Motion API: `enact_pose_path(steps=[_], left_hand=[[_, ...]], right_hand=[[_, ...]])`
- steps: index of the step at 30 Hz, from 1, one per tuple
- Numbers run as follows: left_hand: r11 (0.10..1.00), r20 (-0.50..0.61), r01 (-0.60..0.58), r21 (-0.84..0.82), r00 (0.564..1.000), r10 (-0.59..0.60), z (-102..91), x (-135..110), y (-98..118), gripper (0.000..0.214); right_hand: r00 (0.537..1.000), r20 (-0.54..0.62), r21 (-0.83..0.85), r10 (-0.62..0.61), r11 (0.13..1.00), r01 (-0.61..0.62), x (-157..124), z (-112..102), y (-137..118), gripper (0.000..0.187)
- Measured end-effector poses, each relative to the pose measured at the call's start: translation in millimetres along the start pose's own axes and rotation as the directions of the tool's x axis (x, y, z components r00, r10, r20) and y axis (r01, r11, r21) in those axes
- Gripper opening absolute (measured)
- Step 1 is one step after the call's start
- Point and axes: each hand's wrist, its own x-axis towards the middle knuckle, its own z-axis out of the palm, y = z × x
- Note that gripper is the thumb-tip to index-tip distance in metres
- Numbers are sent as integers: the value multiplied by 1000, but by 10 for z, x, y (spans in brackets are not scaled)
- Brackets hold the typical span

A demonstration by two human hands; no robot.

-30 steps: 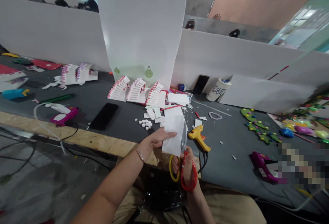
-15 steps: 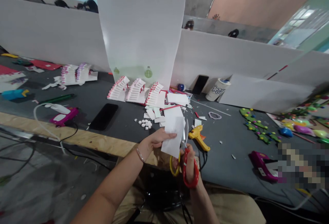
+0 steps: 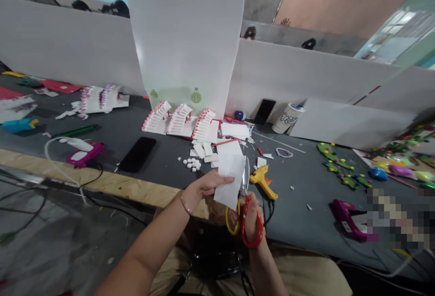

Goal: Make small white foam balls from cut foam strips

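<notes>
step: we read this as mid-cut. The scissors (image 3: 258,230) bite into the right edge of the white paper piece (image 3: 231,178), with the blades partly hidden behind it.
left hand (image 3: 207,186): pinches the paper's left side, thumb on top, and holds it up over the near edge of the counter (image 3: 306,187).
right hand (image 3: 249,216): clenched through the red and yellow scissor loops. The blades look nearly closed, but we can't be sure.
next move: we'd say it calls for feeding the paper into the blades with the left fingertips clear of the cut line. The sheet looks floppy, so pinch close to the cut.
around: yellow glue gun (image 3: 262,179) lies just beyond the scissors. Cut white pieces (image 3: 204,151), white pellets (image 3: 192,163) and paper stair models (image 3: 180,119) sit further back, with a black phone (image 3: 137,153) to the left.
in the way: nothing between the hands. The glue gun and its cord are the nearest snag.
</notes>
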Motion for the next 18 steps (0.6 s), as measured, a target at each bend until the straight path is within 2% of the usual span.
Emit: enact_pose_path(steps=[12,18], left_hand=[[1000,4,11,-2,1000,-11,5,-14,20,52],[999,-9,30,27,1000,-30,-43,12,-29,47]], right_hand=[[999,-45,65,0,998,3,30,-28,54,45],[995,-83,95,49,995,-41,49,-57,12,47]])
